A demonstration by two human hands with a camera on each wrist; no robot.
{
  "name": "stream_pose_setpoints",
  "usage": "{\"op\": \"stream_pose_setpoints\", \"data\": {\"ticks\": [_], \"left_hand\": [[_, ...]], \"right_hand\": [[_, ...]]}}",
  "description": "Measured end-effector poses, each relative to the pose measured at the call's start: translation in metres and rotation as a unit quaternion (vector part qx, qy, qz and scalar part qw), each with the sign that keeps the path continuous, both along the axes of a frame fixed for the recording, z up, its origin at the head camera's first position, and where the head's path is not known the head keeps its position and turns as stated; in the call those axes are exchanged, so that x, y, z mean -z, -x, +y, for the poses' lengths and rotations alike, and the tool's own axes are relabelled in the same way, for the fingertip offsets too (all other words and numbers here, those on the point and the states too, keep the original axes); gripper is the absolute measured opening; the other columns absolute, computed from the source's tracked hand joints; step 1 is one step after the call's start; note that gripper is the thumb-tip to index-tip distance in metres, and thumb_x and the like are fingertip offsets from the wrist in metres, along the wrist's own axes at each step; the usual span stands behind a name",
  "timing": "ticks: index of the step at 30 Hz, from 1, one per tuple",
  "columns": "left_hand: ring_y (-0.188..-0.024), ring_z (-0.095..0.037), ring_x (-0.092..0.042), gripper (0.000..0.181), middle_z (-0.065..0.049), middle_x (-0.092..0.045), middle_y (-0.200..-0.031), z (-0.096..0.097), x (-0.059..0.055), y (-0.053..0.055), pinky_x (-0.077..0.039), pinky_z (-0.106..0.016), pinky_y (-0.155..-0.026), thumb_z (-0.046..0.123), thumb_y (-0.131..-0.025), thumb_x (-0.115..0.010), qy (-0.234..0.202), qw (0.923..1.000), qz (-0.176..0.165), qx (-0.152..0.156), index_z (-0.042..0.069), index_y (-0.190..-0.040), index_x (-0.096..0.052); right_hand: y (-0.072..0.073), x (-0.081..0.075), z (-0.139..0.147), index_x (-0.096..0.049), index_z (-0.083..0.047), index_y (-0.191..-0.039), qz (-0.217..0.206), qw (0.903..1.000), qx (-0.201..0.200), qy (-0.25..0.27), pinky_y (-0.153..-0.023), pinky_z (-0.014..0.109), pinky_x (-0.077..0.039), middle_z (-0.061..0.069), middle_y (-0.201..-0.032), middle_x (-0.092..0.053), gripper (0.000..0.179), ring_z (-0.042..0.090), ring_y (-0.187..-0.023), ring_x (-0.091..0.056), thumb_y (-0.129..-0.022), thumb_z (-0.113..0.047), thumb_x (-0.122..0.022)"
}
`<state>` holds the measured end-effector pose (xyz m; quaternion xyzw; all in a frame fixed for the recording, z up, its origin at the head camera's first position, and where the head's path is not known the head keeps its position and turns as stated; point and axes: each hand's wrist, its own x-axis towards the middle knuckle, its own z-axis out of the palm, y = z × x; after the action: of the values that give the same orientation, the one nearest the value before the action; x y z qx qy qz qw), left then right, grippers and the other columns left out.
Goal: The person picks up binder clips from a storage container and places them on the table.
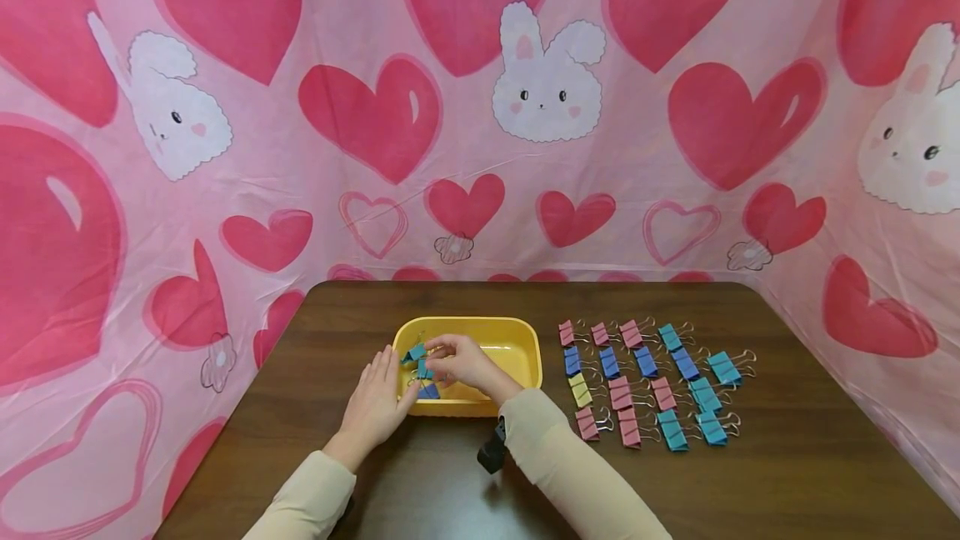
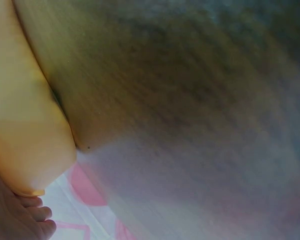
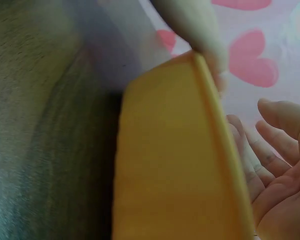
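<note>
A yellow tray (image 1: 528,357) stands on the table, with teal binder clips (image 1: 415,352) and a blue binder clip (image 1: 428,392) at its left end. My left hand (image 1: 372,397) rests along the tray's left rim, its fingers straight; the left wrist view shows its fingertips (image 2: 40,215) beside the tray wall. Over the inside of the tray, my right hand (image 1: 467,365) is bent down close to the teal clips. In the right wrist view its thumb (image 3: 285,116) and fingers are apart, and no clip is visible between them. Part of the clips is hidden behind this hand.
Right of the tray, binder clips lie in rough rows on the brown table (image 1: 465,473): pink clips (image 1: 620,392), blue clips (image 1: 646,362), a yellow clip (image 1: 581,391) and teal clips (image 1: 672,430). A pink heart-patterned cloth (image 1: 465,165) hangs behind the table.
</note>
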<state>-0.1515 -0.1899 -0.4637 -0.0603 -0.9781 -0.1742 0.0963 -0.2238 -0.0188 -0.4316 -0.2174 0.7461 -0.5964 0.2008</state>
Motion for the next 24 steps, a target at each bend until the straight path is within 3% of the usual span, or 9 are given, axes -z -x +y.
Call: {"op": "stream_pose_setpoints", "data": {"ticks": [8,16,24], "left_hand": [[-0.131,-0.041,-0.023,0.072,-0.028,-0.027,-0.142,-0.001,0.003,0.001,-0.018,-0.050,-0.106,0.042,-0.093,-0.046,0.010,0.9998,0.014,0.005,-0.013,-0.137,-0.029],[-0.131,-0.040,-0.024,0.072,-0.028,-0.028,-0.142,-0.001,0.004,0.002,-0.019,-0.050,-0.106,0.043,-0.093,-0.046,0.013,0.9996,0.025,0.008,-0.013,-0.137,-0.030],[-0.131,-0.040,-0.024,0.072,-0.029,-0.029,-0.141,-0.001,0.004,0.001,-0.019,-0.050,-0.106,0.043,-0.093,-0.045,0.014,0.9993,0.033,0.008,-0.013,-0.136,-0.031]], "right_hand": [[0.000,0.012,-0.008,-0.057,0.005,-0.117,-0.015,0.9995,-0.017,-0.020,-0.060,0.038,-0.055,0.009,-0.088,-0.063,0.032,0.034,-0.074,-0.064,-0.086,-0.002,-0.061],[0.004,0.022,-0.013,-0.060,0.003,-0.114,-0.018,0.9979,-0.028,-0.055,-0.064,0.035,-0.054,0.008,-0.090,-0.065,0.031,0.023,-0.069,-0.062,-0.084,-0.003,-0.065],[0.004,0.028,-0.014,-0.067,0.001,-0.100,0.007,0.9963,-0.027,-0.081,-0.056,0.028,-0.052,0.004,-0.080,-0.064,0.022,0.015,-0.059,-0.059,-0.081,-0.008,-0.070]]}}
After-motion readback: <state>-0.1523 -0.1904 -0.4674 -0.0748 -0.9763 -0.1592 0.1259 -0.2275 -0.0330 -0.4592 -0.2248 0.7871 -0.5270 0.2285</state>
